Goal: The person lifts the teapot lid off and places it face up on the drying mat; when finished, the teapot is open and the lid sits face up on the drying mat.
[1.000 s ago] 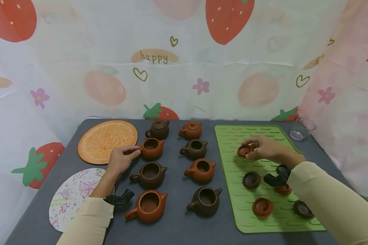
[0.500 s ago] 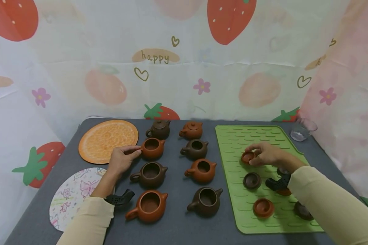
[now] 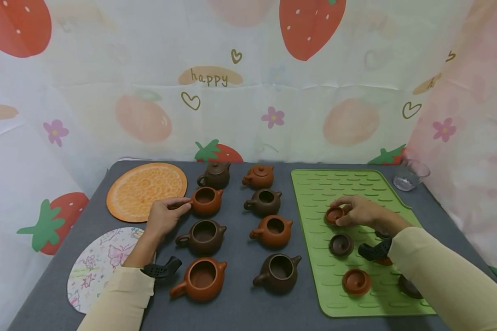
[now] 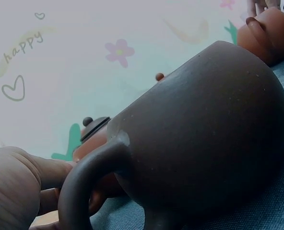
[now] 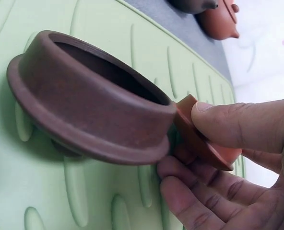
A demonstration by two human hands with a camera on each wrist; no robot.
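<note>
"Fingers of the right hand [image 3: 362, 212], what state?"

"Pinching a red lid [image 3: 333, 215] at the green mat [image 3: 314, 184], just behind a dark lid [image 3: 341, 245]. Touching the mat or slightly above: can't tell."

"Left hand [image 3: 164, 219]?"

"Fingertips pinch a lidless red teapot [image 3: 206, 208] on its handle side. Teapot stands on the grey table [image 3: 238, 294], between a lidded dark teapot [image 3: 216, 175] behind and a lidless dark teapot [image 3: 203, 239] in front. Orange placemat [image 3: 147, 188] lies to its left."
</note>
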